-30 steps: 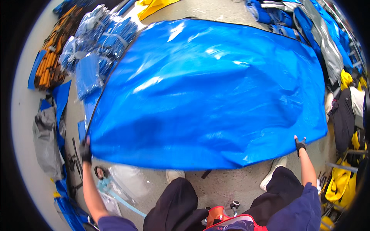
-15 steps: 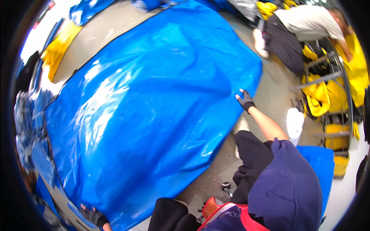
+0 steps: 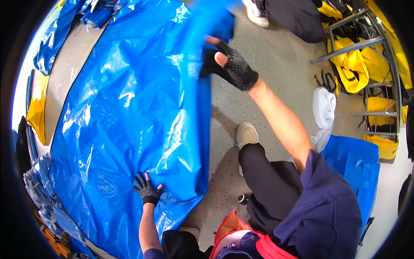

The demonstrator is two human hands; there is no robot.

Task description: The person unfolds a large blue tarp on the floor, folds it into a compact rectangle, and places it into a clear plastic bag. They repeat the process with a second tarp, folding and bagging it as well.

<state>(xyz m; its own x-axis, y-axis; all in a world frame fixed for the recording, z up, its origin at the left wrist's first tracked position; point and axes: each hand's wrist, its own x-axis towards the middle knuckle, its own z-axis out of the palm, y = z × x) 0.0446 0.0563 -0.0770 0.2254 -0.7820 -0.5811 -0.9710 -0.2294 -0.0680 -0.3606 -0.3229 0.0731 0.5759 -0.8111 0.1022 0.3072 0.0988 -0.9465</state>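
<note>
Holding, right grip: I see my right hand (image 3: 235, 67), in a black fingerless glove, clenched on the raised edge of the blue tarp (image 3: 129, 121), the sheet bunched and lifted around the fingers.
Left grip: my left hand (image 3: 146, 190), gloved the same way, lies released, fingers spread flat and pressing on the tarp's surface near its lower edge.
Tarp: it spreads away from both grips across the grey floor (image 3: 276, 56), glossy and creased; the part by my right grip is folded up and over, blurred at the top.
Between the grips: the tarp's near edge runs from the left grip up toward the right grip, with bare floor just beside it.
Below the right grip: my pale shoe (image 3: 246, 134) and dark trouser leg rest on the floor.
Beyond the right grip: another person's shoe (image 3: 256, 7) and dark trousers, well apart from my hands.
Right of the right grip: a metal rack (image 3: 371, 41) holding yellow bags (image 3: 351, 64), a white bundle (image 3: 324, 105) on the floor, and folded blue sheets (image 3: 353, 162).
Left of the left grip: stacked blue packs (image 3: 41, 194) and a yellow sheet (image 3: 38, 108), at the tarp's far side.
</note>
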